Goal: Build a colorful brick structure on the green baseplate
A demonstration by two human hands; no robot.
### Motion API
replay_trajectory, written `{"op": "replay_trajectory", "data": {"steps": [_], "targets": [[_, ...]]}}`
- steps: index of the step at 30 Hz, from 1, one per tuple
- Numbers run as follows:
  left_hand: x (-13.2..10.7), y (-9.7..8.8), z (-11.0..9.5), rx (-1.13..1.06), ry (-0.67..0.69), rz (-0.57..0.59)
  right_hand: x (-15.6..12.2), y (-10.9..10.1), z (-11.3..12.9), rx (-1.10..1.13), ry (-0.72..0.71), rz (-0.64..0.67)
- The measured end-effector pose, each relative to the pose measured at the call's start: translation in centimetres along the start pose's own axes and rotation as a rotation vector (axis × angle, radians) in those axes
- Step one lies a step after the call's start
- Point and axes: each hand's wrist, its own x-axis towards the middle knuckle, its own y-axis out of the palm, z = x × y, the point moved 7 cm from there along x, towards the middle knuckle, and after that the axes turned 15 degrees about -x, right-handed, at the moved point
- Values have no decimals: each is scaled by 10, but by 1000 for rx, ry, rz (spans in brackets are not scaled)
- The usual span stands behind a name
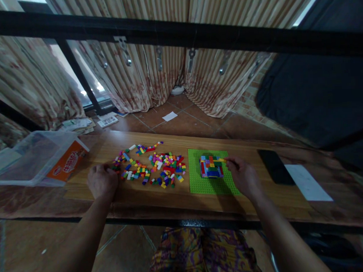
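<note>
Small coloured toy bricks (167,162) lie loose in a wide heap on the wooden board. At the heap's left edge is my left hand (102,181), its fingers curled down by the bricks; whatever they hold is hidden. A green baseplate (196,187) lies right of the heap. On it stands a blocky brick model (211,166) in red, blue, green, orange and lavender. From its upper right side a yellow brick piece (221,160) sticks out. My right hand (244,177) comes from the right, with thumb and forefinger pinched at the end of that yellow piece.
A clear plastic box (36,157) with an orange label stands at the left. Right of the baseplate lie a black phone (276,167) and a white paper sheet (308,183). A dark metal bar (171,27) crosses above the far side, before striped curtains (155,81).
</note>
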Motion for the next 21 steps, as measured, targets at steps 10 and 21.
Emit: {"op": "replay_trajectory", "data": {"steps": [10, 21], "targets": [[0, 0, -1, 1, -6, -3, 2, 40, 29, 36, -192, 61], [0, 0, 1, -5, 0, -5, 3, 49, 27, -112, -184, 29]]}}
